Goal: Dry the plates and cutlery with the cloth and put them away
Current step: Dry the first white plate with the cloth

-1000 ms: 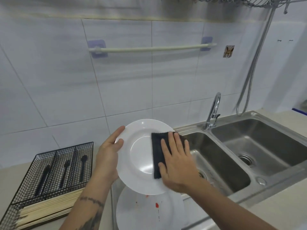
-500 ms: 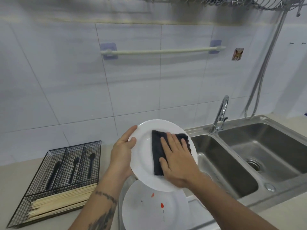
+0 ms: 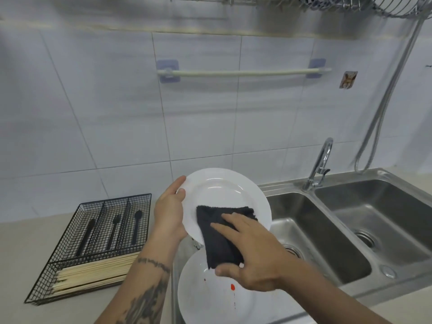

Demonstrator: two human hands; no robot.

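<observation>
Lying nearest, below the held plate and just left of the sink [image 3: 327,232], a second white plate [image 3: 210,298] with red spots on it. Holding the dark cloth [image 3: 217,232] just above that, right hand [image 3: 252,253] with fingers laid straight across the top of the cloth and thumb tucked under its lower edge, pinching it. Pressing the cloth against the lower right part of the white plate [image 3: 222,192], its lower end hanging past the rim over the spotted plate. Gripping the held plate's left rim, left hand [image 3: 169,213], thumb curled over the front edge and fingers behind, out of sight. Tilting the plate up, facing the camera, just left of the sink's left basin. Sitting on the counter well left of the sink, a black wire tray [image 3: 93,244], holding chopsticks [image 3: 93,272] in its near compartment and black cutlery [image 3: 114,228] in three narrow far compartments. Standing at the back rim of the sink, between the two basins, a chrome tap [image 3: 320,164]. Running along the tiled wall above the sink, a pale towel rail [image 3: 243,72], and hanging down at the sink's far right, a metal hose [image 3: 385,101].
</observation>
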